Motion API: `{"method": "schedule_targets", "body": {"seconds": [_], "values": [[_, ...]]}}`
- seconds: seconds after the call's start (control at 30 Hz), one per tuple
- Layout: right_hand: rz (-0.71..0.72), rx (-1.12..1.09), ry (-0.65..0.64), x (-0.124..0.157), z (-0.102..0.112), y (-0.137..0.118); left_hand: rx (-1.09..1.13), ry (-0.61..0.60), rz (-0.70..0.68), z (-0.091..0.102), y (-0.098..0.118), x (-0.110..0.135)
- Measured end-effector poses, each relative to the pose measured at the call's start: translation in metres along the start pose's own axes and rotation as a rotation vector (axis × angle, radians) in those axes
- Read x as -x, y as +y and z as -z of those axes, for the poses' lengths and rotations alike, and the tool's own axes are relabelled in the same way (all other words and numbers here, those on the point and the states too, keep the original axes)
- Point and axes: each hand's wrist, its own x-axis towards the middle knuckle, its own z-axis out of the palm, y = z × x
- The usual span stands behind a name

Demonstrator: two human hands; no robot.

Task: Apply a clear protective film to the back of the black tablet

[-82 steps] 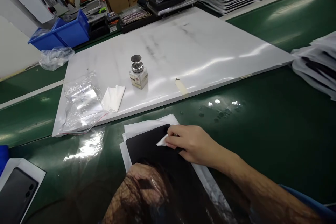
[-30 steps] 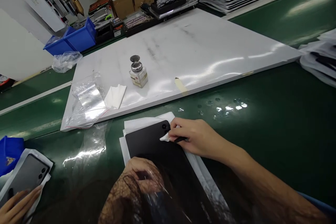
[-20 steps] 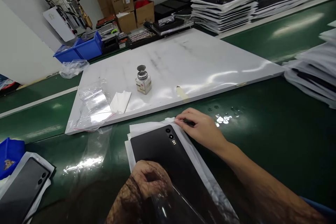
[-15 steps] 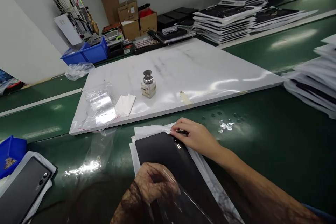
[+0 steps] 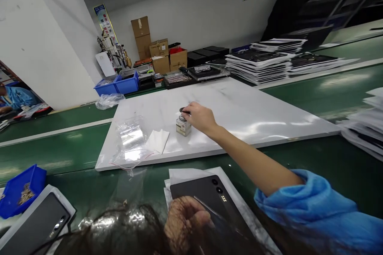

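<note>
My right hand reaches over the white board, fingers closed at the metal top of a small square bottle. A dark bit shows at the fingertips; I cannot make out what they hold. My left hand, partly covered by hair, is closed on a clear plastic film over a dark grey tablet back cover. The cover has two round camera openings and lies on white sheets. A folded white wipe rests left of the bottle.
The white board lies across the green bench. Clear plastic bags are at its left. A blue bin of small parts and another grey cover are at lower left. Stacked sheets stand behind; another stack is at right.
My right hand has left the tablet cover's top corner and moved forward to the bottle. My left hand stays over the cover with the film. The view has tilted up.
</note>
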Motion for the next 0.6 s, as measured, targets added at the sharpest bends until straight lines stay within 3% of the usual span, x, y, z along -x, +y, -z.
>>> {"method": "schedule_targets", "body": {"seconds": [0.13,0.2,0.3,0.37,0.5,0.6], "values": [[-0.008,-0.068,0.042,0.014,0.003,-0.004,0.024,0.052,-0.012,-0.003,0.005,-0.004],[-0.018,-0.142,0.09,0.032,0.021,-0.003,0.038,0.056,0.002,-0.006,0.006,-0.006],[-0.116,-0.487,0.101,0.08,0.054,-0.002,0.053,0.066,0.009,-0.007,0.003,-0.006],[-0.208,-0.691,0.006,0.122,0.073,-0.001,0.053,0.066,0.014,-0.006,0.0,-0.006],[-0.563,-1.177,-0.411,0.198,0.09,0.005,0.006,0.059,0.035,-0.005,-0.004,-0.003],[-0.631,-1.312,-0.492,0.229,0.093,0.011,-0.047,0.058,0.062,-0.006,-0.003,0.0]]}}
